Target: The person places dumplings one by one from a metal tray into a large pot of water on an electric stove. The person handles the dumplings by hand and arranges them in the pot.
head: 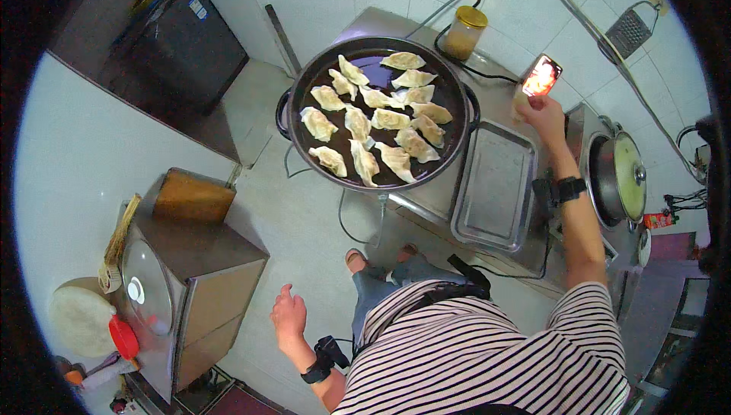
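My right hand (543,120) reaches over the counter to a lit smartphone (542,76) near the tiled wall. Its fingers meet the phone's lower end; whether they grip it or only touch it, I cannot tell. Down by my left side hangs my left hand (288,317), empty, its fingers loosely bent and a little apart. In front of me is a large round black electric pan (377,185) with two side handles. Several dumplings (390,120) lie spread in it, some with browned patches. A rectangular metal tray (495,183) sits between the pan and my right arm.
A yellow-lidded jar (465,33) stands behind the pan beside a black cable. At right, a lidded pot (628,178) sits near a hanging grater (630,32). On my left, a cabinet (220,295) carries a wooden board (193,196) and a glass lid (147,286).
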The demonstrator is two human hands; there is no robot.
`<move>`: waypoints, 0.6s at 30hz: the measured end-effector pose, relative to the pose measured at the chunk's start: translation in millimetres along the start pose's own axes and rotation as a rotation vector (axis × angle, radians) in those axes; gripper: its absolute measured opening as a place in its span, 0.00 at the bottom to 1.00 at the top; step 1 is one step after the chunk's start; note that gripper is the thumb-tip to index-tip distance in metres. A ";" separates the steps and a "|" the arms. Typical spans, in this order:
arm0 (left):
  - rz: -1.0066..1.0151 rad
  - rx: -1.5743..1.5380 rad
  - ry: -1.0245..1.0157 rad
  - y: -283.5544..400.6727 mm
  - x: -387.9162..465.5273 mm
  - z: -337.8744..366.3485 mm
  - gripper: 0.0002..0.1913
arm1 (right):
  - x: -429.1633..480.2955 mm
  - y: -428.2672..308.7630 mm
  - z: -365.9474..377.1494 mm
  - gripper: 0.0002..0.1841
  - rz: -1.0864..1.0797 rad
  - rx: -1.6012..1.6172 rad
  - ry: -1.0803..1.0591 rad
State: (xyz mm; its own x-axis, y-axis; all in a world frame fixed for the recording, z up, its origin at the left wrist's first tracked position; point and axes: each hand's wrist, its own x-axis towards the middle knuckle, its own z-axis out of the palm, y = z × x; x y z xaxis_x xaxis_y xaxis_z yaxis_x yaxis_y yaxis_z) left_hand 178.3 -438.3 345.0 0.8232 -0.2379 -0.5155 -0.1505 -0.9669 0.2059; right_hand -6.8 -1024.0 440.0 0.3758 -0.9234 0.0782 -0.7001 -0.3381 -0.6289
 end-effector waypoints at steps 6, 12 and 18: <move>0.009 -0.046 -0.028 -5.8 22.7 3.9 0.22 | 42.8 -162.2 93.1 0.13 -0.158 0.218 -0.681; -0.011 -0.124 -0.038 -40.8 33.7 18.9 0.22 | 71.3 -224.8 212.4 0.13 -0.164 -0.232 -0.435; -0.171 -0.053 -0.120 -86.7 29.9 20.5 0.22 | 82.7 -201.6 252.7 0.14 -0.274 -0.334 -0.152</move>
State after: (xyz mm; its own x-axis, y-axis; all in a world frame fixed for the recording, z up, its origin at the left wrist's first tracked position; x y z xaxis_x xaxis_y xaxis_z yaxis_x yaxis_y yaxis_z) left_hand 204.7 -363.5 294.7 0.7626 -0.0831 -0.6415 0.0177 -0.9887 0.1491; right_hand 318.9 -986.3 377.8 0.6422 -0.7627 0.0766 -0.7101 -0.6296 -0.3152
